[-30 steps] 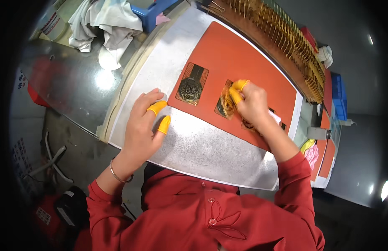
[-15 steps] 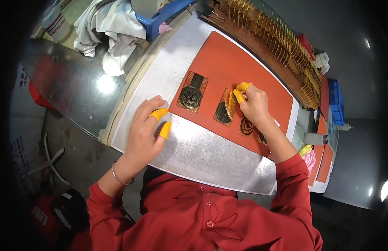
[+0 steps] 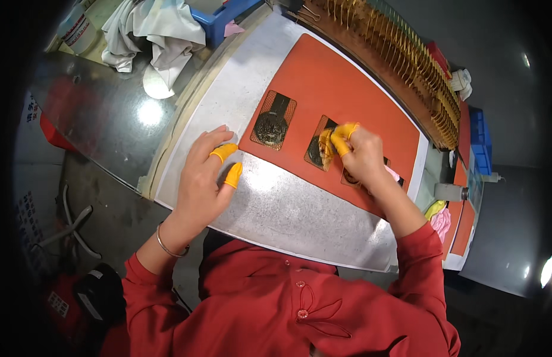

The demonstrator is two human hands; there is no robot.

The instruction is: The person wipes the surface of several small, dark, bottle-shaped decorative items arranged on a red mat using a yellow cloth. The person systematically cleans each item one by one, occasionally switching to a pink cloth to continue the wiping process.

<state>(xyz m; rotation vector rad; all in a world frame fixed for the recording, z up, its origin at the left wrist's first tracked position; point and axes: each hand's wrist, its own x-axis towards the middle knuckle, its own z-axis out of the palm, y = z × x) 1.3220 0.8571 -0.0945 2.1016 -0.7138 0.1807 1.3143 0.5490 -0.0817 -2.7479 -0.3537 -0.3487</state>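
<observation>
At the far left, a white tub stands near a crumpled pale cloth, which hangs beside a blue bin. Your left hand, with a metal bangle at its wrist, is over the pale board at the near left corner of the orange mat. Its thumb and forefinger wear yellow covers and stand apart, holding nothing.

On the left part of the mat lies the first card, a dark rectangle with rounded corners, a gold lattice around its edges, a black round emblem at its near end and a dark band running from it toward the far end. To its right, well apart, lies the second card, with a similar lattice and dark middle, partly covered by a thin, shiny amber film. Your right hand is over its right side, yellow-tipped thumb and forefinger pinched together on the film. Just right of it, the third card lies mostly under your wrist.

Beyond the mat's far right edge stands a rack of gold-coloured pieces; farther right lie a grey bottle and a pink cloth.
</observation>
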